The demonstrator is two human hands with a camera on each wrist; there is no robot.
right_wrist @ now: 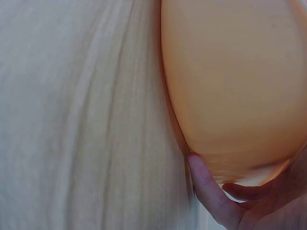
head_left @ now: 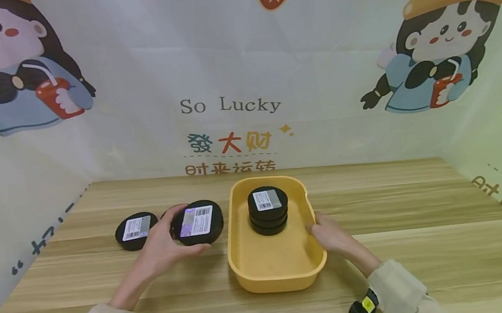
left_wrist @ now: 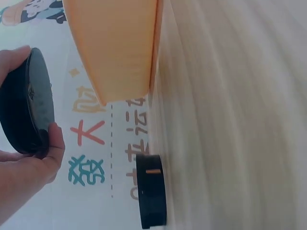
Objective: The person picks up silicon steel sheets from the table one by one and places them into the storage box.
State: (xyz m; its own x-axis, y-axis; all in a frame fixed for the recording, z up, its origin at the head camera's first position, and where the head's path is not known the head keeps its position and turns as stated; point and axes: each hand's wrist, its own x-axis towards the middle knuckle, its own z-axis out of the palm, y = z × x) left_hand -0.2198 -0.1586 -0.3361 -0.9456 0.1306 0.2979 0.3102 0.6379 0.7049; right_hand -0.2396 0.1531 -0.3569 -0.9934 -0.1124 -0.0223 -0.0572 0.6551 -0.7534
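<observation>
My left hand [head_left: 162, 250] grips a flat round black case [head_left: 199, 224] by its edges, thumb on the near side, its labelled face up. In the left wrist view that case [left_wrist: 21, 103] is held above the tabletop. My right hand [head_left: 331, 234] holds the right rim of a yellow plastic tub [head_left: 279, 285]; in the right wrist view its fingers [right_wrist: 208, 184] lie against the tub's outer wall. Inside the tub, toward the back, stands a stack of similar black cases [head_left: 268, 209], the top one showing a white and silver label.
Another labelled black case [head_left: 137, 230] lies on the wooden table [head_left: 195, 312] to the left, partly overlapped by my left hand. A dark edge of one more shows behind that hand. A printed cloth [head_left: 221, 76] hangs along the table's back and sides.
</observation>
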